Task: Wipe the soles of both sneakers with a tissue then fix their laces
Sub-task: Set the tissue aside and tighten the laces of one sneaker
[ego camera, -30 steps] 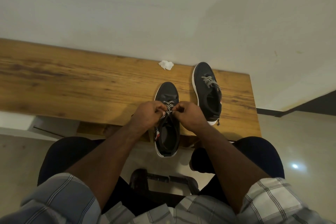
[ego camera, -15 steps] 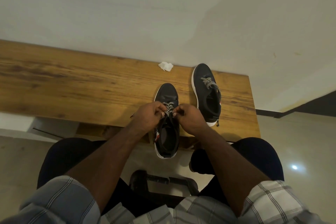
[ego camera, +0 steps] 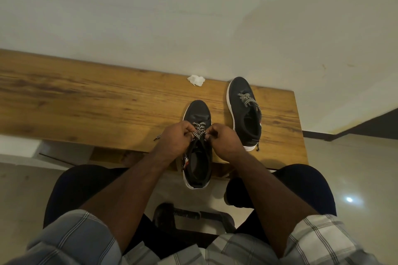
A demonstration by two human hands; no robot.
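Wooden bench [ego camera: 107,103] is sitting against a pale wall, and both black sneakers are resting on it with toes pointing at the wall. Near sneaker [ego camera: 199,148] is hanging its heel off the front edge of the bench, and that's the one getting worked on. Left hand [ego camera: 174,142] and right hand [ego camera: 226,142] are sitting on either side of its tongue, fingers curled in and pinching the black-and-white checkered lace [ego camera: 199,130] between them. One loose lace end [ego camera: 158,136] is poking out to the left of the left hand, lying on the wood. Other sneaker [ego camera: 245,112] is sitting just to the right and a bit further back, its lace lying loosely crossed. Crumpled white tissue [ego camera: 196,80] is lying at the back of the bench near the wall, apart from both shoes. Person is wearing plaid sleeves and dark trousers.
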